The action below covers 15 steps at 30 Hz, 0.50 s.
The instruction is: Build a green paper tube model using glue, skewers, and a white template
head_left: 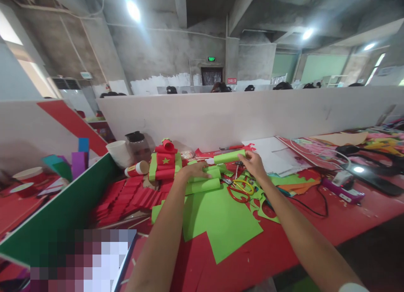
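My right hand (256, 165) is closed around one end of a rolled green paper tube (229, 157) and holds it level above the table. My left hand (195, 171) lies on two more green paper rolls (203, 184), fingers curled over them. A red and green paper craft with a yellow star (165, 161) stands just left of my left hand. Flat green paper sheets (221, 220) lie on the red table (274, 250) between my forearms. Scissors with red and yellow handles (240, 189) rest below my right hand.
A stack of folded red paper (123, 201) lies at the left beside a green divider board (59, 212). A white paper cup (120, 153), a dark jar (138, 145) and a red cup on its side (137, 169) stand behind. White partition wall (221, 115) at the back; phone and cables (342, 187) at the right.
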Each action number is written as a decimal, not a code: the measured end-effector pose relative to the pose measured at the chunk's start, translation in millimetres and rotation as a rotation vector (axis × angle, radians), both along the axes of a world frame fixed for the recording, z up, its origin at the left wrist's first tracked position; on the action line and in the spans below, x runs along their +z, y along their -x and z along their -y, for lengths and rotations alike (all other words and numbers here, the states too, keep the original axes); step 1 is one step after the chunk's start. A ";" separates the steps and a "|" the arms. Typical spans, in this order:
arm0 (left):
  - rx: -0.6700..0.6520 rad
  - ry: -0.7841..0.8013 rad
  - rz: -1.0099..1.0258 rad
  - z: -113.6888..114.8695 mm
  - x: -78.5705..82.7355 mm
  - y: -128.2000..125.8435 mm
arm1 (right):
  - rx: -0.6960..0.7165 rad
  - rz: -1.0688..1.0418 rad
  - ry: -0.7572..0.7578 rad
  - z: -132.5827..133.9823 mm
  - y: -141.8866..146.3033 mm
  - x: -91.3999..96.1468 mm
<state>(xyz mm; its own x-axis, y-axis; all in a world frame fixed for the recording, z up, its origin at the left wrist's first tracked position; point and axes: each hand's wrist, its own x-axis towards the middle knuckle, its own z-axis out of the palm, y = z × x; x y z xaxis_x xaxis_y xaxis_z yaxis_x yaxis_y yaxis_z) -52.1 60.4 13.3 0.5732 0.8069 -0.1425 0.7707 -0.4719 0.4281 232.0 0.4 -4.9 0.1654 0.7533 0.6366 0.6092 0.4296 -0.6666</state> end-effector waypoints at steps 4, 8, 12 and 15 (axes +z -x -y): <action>-0.040 0.039 -0.014 0.0 3.3 1.9 | -0.015 -0.018 -0.022 -0.2 0.6 0.5; -0.105 0.041 0.025 3.1 9.6 0.5 | -0.021 -0.069 -0.046 -3.2 0.8 -0.8; -0.182 0.140 0.095 9.6 16.7 -3.4 | 0.000 -0.076 -0.040 -3.4 3.7 -0.7; -0.173 0.197 0.075 13.6 18.9 -3.9 | 0.037 -0.056 -0.032 -0.3 8.1 0.2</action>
<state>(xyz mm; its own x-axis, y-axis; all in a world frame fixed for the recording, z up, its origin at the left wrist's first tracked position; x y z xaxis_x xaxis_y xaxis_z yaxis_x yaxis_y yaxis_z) -48.2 46.8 32.2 0.7149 0.6570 -0.2394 0.6488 -0.4955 0.5775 223.9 0.7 -4.7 0.1742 0.7392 0.6505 0.5543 0.4724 -0.6852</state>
